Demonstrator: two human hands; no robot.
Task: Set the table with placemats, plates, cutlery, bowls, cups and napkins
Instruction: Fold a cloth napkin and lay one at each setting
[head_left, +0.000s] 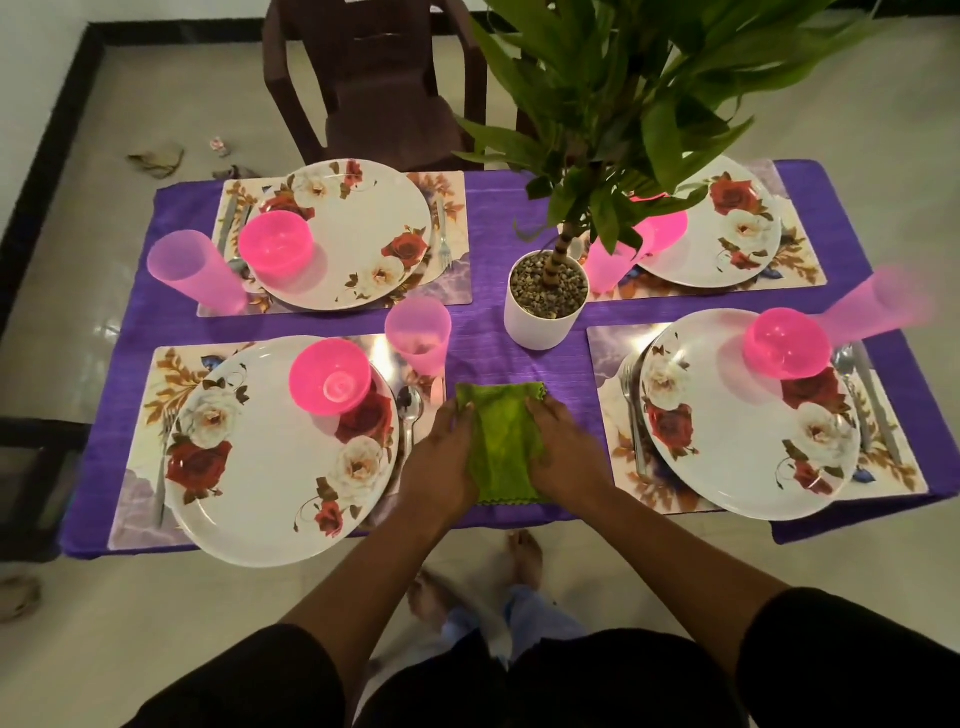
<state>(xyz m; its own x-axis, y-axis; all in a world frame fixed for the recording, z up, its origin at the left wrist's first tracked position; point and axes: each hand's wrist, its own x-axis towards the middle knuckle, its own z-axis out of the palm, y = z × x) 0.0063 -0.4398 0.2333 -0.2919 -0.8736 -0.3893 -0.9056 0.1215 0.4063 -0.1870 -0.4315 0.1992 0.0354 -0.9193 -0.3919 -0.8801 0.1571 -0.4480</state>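
A green napkin lies on the purple tablecloth at the near middle of the table. My left hand rests on its left edge and my right hand on its right edge, fingers laid over the cloth. Several place settings surround it, each with a floral placemat, a rose-patterned plate, a pink bowl, a pink cup and cutlery.
A white pot with a tall leafy plant stands at the table's centre, its leaves hiding part of the far right setting. A dark chair stands behind the table. My bare feet are on the tiled floor.
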